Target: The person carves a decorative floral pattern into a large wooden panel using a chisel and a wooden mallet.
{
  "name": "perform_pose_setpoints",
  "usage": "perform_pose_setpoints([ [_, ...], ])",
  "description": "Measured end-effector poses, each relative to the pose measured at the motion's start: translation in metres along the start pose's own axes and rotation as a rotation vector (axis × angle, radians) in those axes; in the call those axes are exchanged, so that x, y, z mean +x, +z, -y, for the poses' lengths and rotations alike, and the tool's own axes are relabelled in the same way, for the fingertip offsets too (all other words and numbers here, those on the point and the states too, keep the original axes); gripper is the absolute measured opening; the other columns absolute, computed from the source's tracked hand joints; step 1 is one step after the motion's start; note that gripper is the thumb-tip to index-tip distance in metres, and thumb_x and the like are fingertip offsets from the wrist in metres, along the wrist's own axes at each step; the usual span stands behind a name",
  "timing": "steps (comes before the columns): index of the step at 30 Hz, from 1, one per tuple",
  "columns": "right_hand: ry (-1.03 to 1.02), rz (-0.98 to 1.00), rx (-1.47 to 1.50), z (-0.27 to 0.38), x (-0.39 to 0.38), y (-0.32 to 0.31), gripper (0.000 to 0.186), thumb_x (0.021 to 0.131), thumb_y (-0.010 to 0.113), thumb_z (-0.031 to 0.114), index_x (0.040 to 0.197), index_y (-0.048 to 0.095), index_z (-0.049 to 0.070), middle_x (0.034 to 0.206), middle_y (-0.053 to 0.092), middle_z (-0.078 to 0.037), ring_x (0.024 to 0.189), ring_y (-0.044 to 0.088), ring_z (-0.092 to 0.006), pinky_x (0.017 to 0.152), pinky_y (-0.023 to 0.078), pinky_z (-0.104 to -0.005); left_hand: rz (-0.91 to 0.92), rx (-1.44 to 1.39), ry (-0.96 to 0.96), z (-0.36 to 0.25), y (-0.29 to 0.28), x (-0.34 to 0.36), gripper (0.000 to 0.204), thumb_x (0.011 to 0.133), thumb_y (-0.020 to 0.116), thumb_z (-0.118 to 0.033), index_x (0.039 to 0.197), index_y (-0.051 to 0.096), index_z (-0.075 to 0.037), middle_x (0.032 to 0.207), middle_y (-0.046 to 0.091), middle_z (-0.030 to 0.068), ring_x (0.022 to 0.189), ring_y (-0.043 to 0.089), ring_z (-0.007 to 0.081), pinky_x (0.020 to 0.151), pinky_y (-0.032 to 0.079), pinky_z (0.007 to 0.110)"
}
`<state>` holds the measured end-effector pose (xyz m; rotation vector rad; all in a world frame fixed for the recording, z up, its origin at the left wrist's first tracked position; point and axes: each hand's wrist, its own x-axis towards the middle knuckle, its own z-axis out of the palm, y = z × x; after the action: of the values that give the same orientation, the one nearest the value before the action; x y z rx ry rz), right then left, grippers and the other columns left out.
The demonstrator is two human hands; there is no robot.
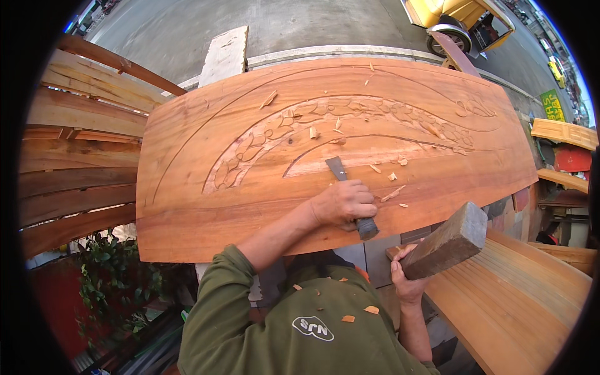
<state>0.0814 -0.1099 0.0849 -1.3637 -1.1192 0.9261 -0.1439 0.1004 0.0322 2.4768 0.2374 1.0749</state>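
Note:
A wide wooden board (206, 222) lies in front of me, carved with curved lines and an arched band of leafy relief (294, 114). My left hand (344, 203) grips a dark metal chisel (336, 169) whose flat blade rests near the lower edge of the inner arched recess, its butt end pointing toward me. Lower right, my right hand (406, 281) is closed on a heavy grey-brown rectangular mallet block (449, 236), held off the board's near edge. Wood shavings (392, 176) lie scattered over the board and on my green shirt.
Stacked planks (75, 181) stand at the left, above a leafy plant (112, 287). A long wooden slab (512, 306) lies at the lower right. Beyond the board are a pale support beam (226, 47), a paved road and a yellow vehicle (469, 19). More wooden pieces (562, 131) sit at the right.

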Motion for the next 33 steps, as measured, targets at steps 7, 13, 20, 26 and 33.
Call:
perform_pose_setpoints([
  [7, -0.789, 0.177, -0.599, -0.022, 0.065, -0.009, 0.074, 0.084, 0.088, 0.010, 0.144, 0.045, 0.005, 0.100, 0.064, -0.013, 0.079, 0.066, -0.0318, 0.074, 0.059, -0.0437, -0.166, -0.168, -0.023, 0.009, -0.011, 0.011, 0.019, 0.083, 0.083, -0.016, 0.084, 0.064, -0.013, 0.074, 0.052, 0.0031, 0.067, 0.057, 0.0258, 0.064, 0.043, 0.040],
  [13, -0.748, 0.233, -0.711, 0.005, 0.083, -0.002, 0.070, 0.082, 0.097, 0.033, 0.130, 0.052, 0.010, 0.094, 0.070, -0.011, 0.079, 0.074, -0.0318, 0.067, 0.061, -0.0447, -0.102, -0.071, -0.023, 0.015, -0.014, -0.003, 0.024, 0.090, 0.082, -0.021, 0.080, 0.061, -0.012, 0.072, 0.051, 0.0039, 0.067, 0.057, 0.0262, 0.064, 0.043, 0.042],
  [20, -0.779, 0.313, -0.815, -0.007, 0.107, 0.007, 0.065, 0.081, 0.093, 0.026, 0.130, 0.054, 0.011, 0.097, 0.071, -0.013, 0.074, 0.072, -0.0327, 0.065, 0.060, -0.0422, -0.052, -0.093, -0.059, 0.021, -0.009, -0.009, 0.022, 0.077, 0.081, -0.022, 0.092, 0.067, -0.014, 0.082, 0.059, 0.0036, 0.079, 0.063, 0.0272, 0.073, 0.046, 0.042],
  [26, -0.960, 0.137, -0.375, 0.004, 0.085, 0.012, 0.065, 0.079, 0.094, 0.024, 0.130, 0.056, 0.012, 0.099, 0.071, -0.013, 0.074, 0.073, -0.0328, 0.063, 0.059, -0.0423, -0.095, -0.087, -0.015, 0.013, -0.018, 0.005, 0.029, 0.093, 0.082, -0.022, 0.079, 0.059, -0.012, 0.073, 0.049, 0.0036, 0.070, 0.057, 0.0253, 0.068, 0.043, 0.042],
  [33, -0.873, 0.316, -0.775, 0.015, 0.097, -0.004, 0.059, 0.080, 0.090, 0.026, 0.126, 0.057, 0.011, 0.097, 0.070, -0.012, 0.078, 0.073, -0.0319, 0.068, 0.060, -0.0434, -0.028, -0.041, -0.041, 0.020, -0.006, -0.010, 0.022, 0.085, 0.081, -0.022, 0.084, 0.061, -0.014, 0.078, 0.054, 0.0035, 0.076, 0.061, 0.0268, 0.071, 0.045, 0.042],
])
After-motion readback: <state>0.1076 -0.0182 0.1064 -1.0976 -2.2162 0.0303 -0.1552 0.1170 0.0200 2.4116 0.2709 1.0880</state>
